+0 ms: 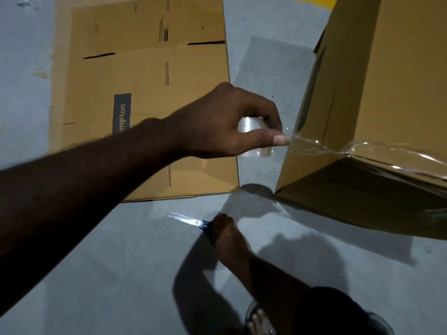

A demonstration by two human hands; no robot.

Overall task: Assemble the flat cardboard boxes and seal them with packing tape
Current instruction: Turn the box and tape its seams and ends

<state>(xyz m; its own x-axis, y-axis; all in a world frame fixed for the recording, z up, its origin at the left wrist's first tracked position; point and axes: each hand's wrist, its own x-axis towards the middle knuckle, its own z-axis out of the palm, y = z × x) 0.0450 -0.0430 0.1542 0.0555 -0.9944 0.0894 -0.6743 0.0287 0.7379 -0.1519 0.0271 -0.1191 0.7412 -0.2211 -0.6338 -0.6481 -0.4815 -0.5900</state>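
My left hand (225, 126) grips a roll of clear packing tape (251, 136), thumb on its front edge. A strip of tape (314, 146) stretches from the roll to the corner of an assembled cardboard box (387, 81) at the right and runs on along the box's lower edge. Low in the view, my right hand (226, 234) reaches down to the floor, its fingers closed over the dark handle of a pair of scissors (191, 221). The blades point left. A flat, unfolded cardboard box (145, 81) lies on the floor behind my left arm.
Everything sits on a grey concrete floor (108, 262). My foot in a sandal (260, 321) shows at the bottom edge. A yellow floor line (314, 1) runs along the top right. Open floor lies between the flat box and the standing box.
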